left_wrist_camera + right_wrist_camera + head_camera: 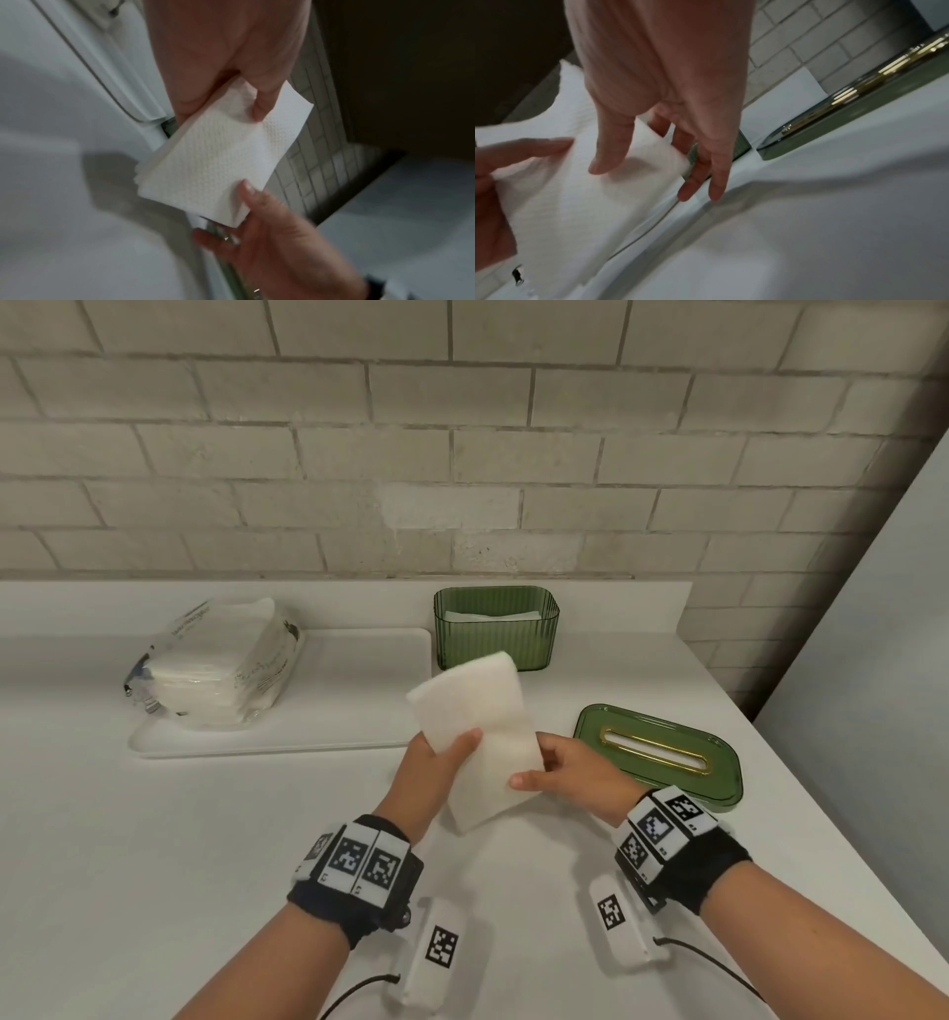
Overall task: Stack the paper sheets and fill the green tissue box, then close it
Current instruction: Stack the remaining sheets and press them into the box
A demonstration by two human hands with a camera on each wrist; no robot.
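Both hands on one wad of white embossed paper sheets, mid-air above white counter.

Nearest: left hand (436, 762) pinching wad of white embossed paper sheets (477, 742) at its left edge, thumb on top, fingers behind; right hand (565, 773) pinching lower right corner, thumb across front, remaining fingers loosely extended. Wad's long axis tilted, running from near-right up to far-left. Just right of right hand: flat green plastic lid with gold-rimmed slot (662, 752), lying on counter. Straight beyond wad: open ribbed green translucent tissue box (497, 629), some white paper already inside, long axis left-right. Far left: plastic-wrapped pack of white tissues (215, 665) on white tray (359, 690). Probably needs turning wad crosswise to match box; right hand nearer lid.
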